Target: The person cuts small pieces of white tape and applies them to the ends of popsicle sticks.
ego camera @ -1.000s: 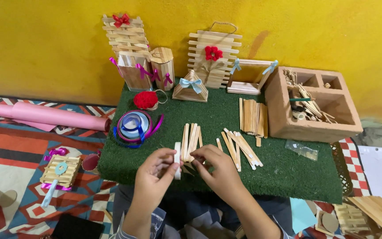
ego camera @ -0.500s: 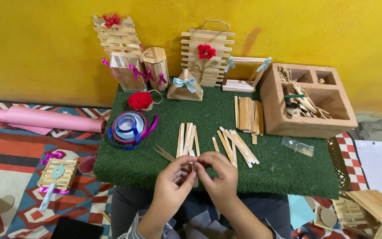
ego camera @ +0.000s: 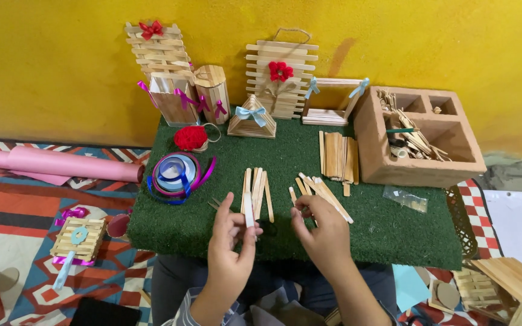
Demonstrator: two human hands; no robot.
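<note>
My left hand [ego camera: 229,246] pinches a short pale wooden stick [ego camera: 248,212] upright, over the near edge of a green turf mat [ego camera: 394,232]. Just beyond it lies a small group of craft sticks [ego camera: 257,188]. My right hand [ego camera: 321,232] hovers beside it, fingers curled near a fanned pile of sticks [ego camera: 323,194]; whether it holds one I cannot tell. A neat stack of sticks [ego camera: 338,156] lies further back.
A wooden compartment box [ego camera: 421,166] of sticks stands right. Stick-built models [ego camera: 173,78], a little house [ego camera: 252,118], a red yarn ball [ego camera: 190,137], ribbon rolls [ego camera: 175,172] and a small clear bag [ego camera: 405,198] sit on the mat. A pink paper roll [ego camera: 61,163] lies left.
My hands have drawn apart from each other. The left one now lifts a single stick upright, and the camera view has shifted slightly.
</note>
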